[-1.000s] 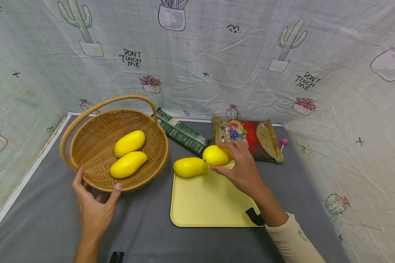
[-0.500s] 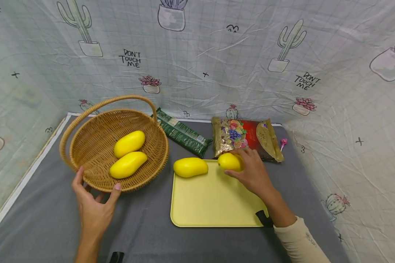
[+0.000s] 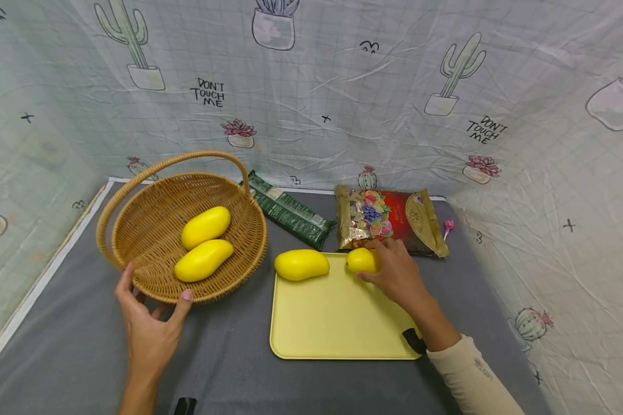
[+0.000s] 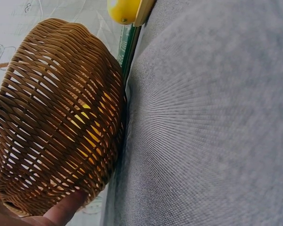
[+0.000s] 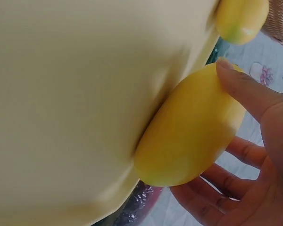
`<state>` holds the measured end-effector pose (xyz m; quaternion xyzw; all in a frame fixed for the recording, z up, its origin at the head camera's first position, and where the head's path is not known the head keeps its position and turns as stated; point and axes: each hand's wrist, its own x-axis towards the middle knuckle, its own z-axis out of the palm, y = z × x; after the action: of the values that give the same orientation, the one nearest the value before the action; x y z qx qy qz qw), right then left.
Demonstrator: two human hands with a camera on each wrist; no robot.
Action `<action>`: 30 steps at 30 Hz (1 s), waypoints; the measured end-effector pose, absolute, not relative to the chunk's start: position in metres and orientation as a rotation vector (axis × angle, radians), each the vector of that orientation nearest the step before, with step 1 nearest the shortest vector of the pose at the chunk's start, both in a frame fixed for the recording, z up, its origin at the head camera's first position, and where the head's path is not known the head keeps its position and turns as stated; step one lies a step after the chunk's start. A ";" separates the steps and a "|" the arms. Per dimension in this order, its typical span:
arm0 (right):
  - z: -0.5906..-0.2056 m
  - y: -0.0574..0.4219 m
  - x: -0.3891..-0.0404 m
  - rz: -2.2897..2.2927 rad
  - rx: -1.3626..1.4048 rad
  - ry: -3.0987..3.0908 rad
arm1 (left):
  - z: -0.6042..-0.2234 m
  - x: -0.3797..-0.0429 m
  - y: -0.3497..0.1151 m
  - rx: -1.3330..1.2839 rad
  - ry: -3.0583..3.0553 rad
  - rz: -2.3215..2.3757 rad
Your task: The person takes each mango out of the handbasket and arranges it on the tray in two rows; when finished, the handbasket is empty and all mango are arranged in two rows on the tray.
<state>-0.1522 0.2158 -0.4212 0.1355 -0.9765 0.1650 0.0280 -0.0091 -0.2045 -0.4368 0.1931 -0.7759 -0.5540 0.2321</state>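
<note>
Right wrist view shows fingers [image 5: 212, 183] beneath the mango [image 5: 191, 132].

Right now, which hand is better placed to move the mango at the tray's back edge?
Right. The right hand already holds that mango on the tray, while the left hand grips the basket rim.
</note>
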 end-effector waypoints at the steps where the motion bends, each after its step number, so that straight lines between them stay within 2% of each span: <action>1: -0.422 0.215 -0.152 0.499 0.419 -3.014 | -0.437 -0.009 -0.205 0.531 -2.132 -1.522; 12: -0.426 0.218 -0.142 0.451 0.493 -3.021 | -0.435 -0.008 -0.203 0.528 -2.122 -1.539; 21: -0.415 0.228 -0.133 0.587 0.573 -3.058 | -0.435 -0.010 -0.203 0.519 -2.107 -1.550; 30: -0.415 0.227 -0.140 0.543 0.539 -3.014 | -0.436 -0.009 -0.204 0.532 -2.111 -1.546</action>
<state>-0.1397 0.2267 -0.4153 0.1733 -0.9691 0.1747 0.0161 -0.0093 -0.2037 -0.4362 0.1937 -0.7687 -0.5631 0.2334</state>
